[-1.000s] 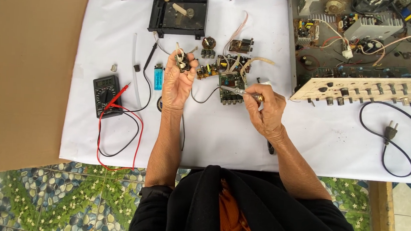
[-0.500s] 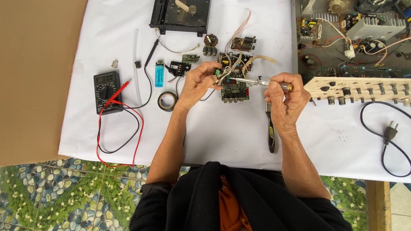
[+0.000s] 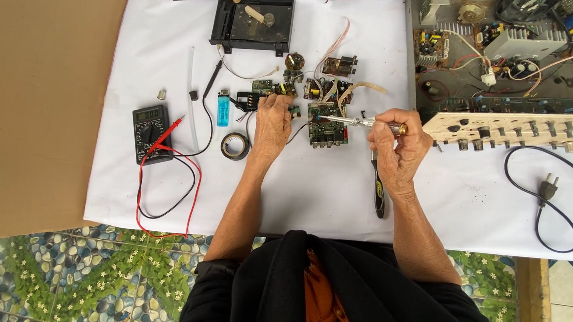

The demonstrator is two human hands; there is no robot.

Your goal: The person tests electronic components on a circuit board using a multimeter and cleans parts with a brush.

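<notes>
Two hands are at work over the white-covered desk [image 3: 337,197]. Your right hand [image 3: 399,145] is curled shut around one slim metal screwdriver [image 3: 362,122], which lies nearly level, its brass-coloured end by your fingers and its tip pointing left onto one green circuit board [image 3: 327,131]. That board sits just right of the desk's middle, between your hands; it is small and squarish, crowded with dark parts, with a row of round sockets along its near edge. Your left hand [image 3: 272,124] rests palm down just left of it, fingers bent over a small component [image 3: 294,110] at the board's upper left corner; whether they pinch it or only touch it you cannot tell.

Above the board lies a loose cluster of several more small boards and parts joined by pale ribbon cables [image 3: 336,48]; their exact count is unclear. You have one roll of black tape [image 3: 236,146] just beside your left wrist, one blue lighter [image 3: 223,107] upright on the cloth near it, and one black multimeter [image 3: 150,133] farther left with one red lead [image 3: 189,181] and one black lead looping toward the near edge. One black-handled tool [image 3: 379,186] lies under your right wrist. One black disc-drive frame [image 3: 254,20] sits at the far side, one open chassis [image 3: 505,55] of electronics at the far right with its cream front panel [image 3: 514,128], and one black mains plug [image 3: 548,189].
</notes>
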